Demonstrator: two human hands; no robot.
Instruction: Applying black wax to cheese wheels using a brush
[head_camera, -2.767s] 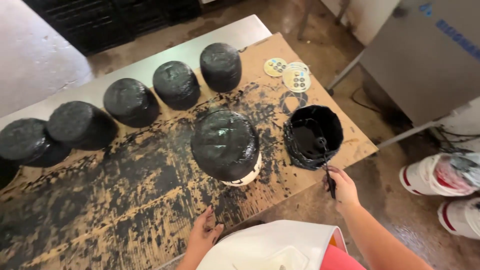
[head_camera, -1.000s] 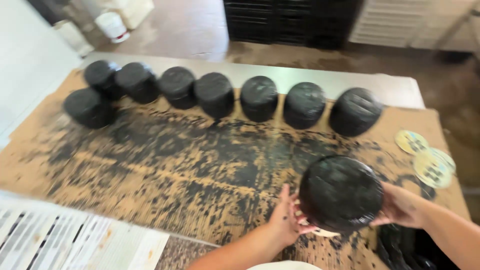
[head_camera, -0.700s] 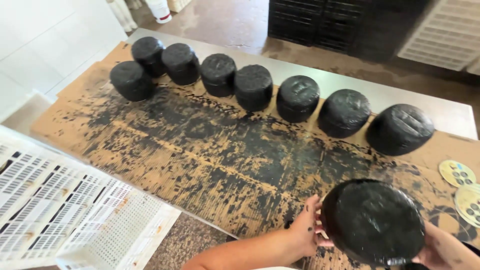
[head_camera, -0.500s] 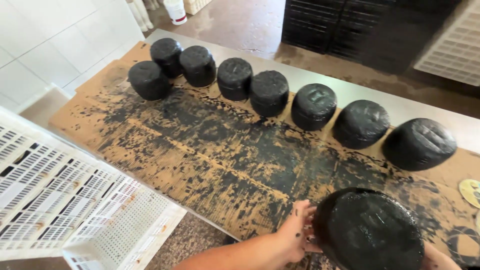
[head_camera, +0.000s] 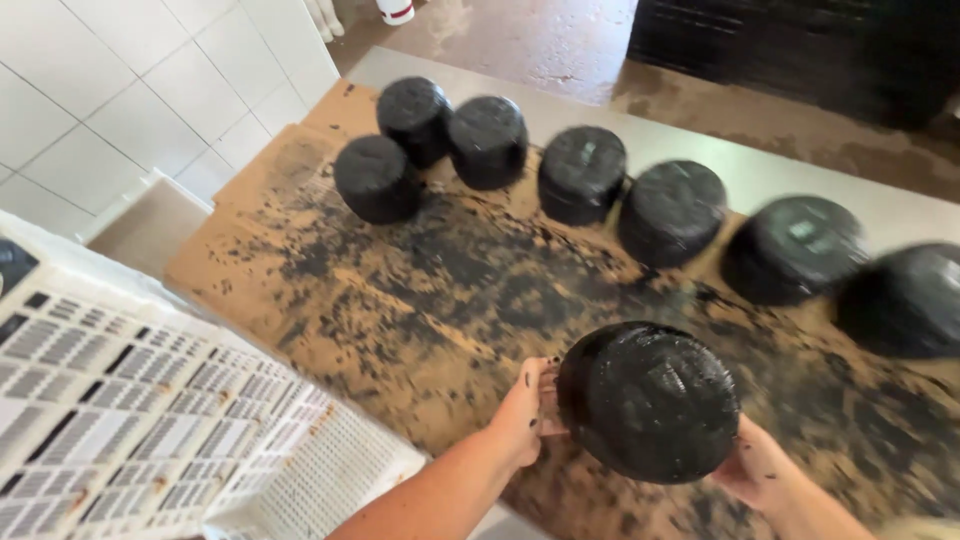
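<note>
Closest to the camera, both bare hands clasp a black-coated round wheel (head_camera: 648, 400), lifted just above the work surface and tilted so its flat face shows. The left hand (head_camera: 523, 418) presses fingers against the wheel's left edge; the right hand (head_camera: 755, 466) cups its lower right edge from beneath. Small black specks mark the left hand's skin.

To the lower left sits a white plastic crate (head_camera: 150, 400) with a slotted grid top, overlapping the near corner of the table.

Under the held wheel lies a sheet of brown cardboard (head_camera: 400, 300), heavily smeared and spattered with black coating, darkest through its middle and toward the right. The cardboard covers most of a grey metal table (head_camera: 700, 140), whose bare far edge shows beyond it.

Along the far side of the cardboard stands a row of black-coated wheels (head_camera: 670, 212), seven in view, the rightmost blurred at the frame's edge. The two at the left end sit close together, with one more set just in front of them.

Beyond the table, the floor (head_camera: 540, 40) is wet-looking brown concrete. White wall tiles (head_camera: 150, 90) rise at the left, a white bottle (head_camera: 397, 10) stands at the top edge, and stacked dark crates (head_camera: 800, 50) fill the upper right.
</note>
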